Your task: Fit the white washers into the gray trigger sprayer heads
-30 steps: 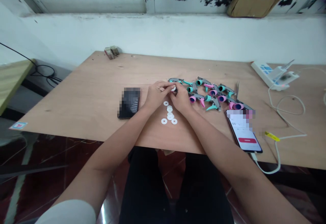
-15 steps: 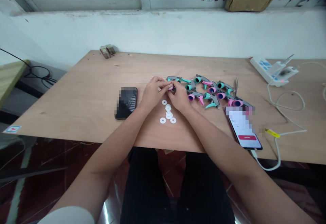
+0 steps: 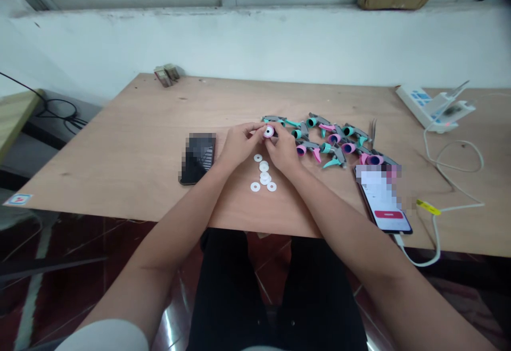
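Observation:
Above the table, my left hand (image 3: 240, 144) and my right hand (image 3: 284, 150) meet around a trigger spray head (image 3: 269, 132). Its pink collar faces me, and a white ring with a dark hole shows in the collar's mouth. Both hands are closed on it, and fingers cover most of its body. Several flat white washers (image 3: 264, 166) lie on the wood below, between my forearms. To the right of my right hand, several grey trigger spray heads (image 3: 335, 151) with teal or pink collars and levers lie in a loose cluster.
A dark phone (image 3: 198, 158) lies left of my left hand. Another phone (image 3: 381, 199), its screen lit, is plugged into a white cable (image 3: 435, 236) at right. A power strip (image 3: 425, 107) sits at the back right, and small blocks (image 3: 166, 74) stand at the back left.
The spray head's collar has turned toward me, so the white ring in it now shows. My left fingertips have shifted off its front. The washers on the table have not moved.

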{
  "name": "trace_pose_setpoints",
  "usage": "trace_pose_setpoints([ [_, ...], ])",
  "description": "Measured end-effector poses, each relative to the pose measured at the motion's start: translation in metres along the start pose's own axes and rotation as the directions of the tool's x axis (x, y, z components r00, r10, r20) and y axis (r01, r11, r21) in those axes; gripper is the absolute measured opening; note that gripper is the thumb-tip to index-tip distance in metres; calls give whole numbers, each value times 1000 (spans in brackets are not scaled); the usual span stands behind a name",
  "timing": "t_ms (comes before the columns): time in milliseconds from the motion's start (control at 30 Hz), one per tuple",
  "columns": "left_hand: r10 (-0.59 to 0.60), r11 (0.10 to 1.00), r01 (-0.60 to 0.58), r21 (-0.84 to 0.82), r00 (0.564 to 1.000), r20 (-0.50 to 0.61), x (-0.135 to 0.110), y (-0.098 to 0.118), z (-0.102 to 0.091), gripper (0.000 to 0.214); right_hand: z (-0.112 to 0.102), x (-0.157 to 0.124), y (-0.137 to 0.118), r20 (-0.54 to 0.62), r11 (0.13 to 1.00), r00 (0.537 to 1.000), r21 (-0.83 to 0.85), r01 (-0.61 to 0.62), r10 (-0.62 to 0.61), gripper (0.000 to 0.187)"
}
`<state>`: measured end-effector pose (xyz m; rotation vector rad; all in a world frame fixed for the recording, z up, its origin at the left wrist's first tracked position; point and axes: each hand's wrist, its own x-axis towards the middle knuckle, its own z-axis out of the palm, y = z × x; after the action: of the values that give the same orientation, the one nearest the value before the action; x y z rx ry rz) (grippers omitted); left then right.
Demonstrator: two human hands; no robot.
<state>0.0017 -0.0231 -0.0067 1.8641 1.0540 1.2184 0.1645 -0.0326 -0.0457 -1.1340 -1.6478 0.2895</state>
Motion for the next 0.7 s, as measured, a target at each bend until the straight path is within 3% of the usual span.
trace_pose_setpoints([
  [400,-5,999,1,-55,997,-80,-1,-11,8,25,0,0,3,71,992,997,-127,17,-8,41],
  [600,68,994,-76,-84,994,-84,1,-12,9,24,-1,1,5,56,995,998,-97,14,-8,40],
  [700,44,997,-49,-67,997,-61,2,-11,6,22,-1,1,6,35,997,999,-79,18,-15,38],
])
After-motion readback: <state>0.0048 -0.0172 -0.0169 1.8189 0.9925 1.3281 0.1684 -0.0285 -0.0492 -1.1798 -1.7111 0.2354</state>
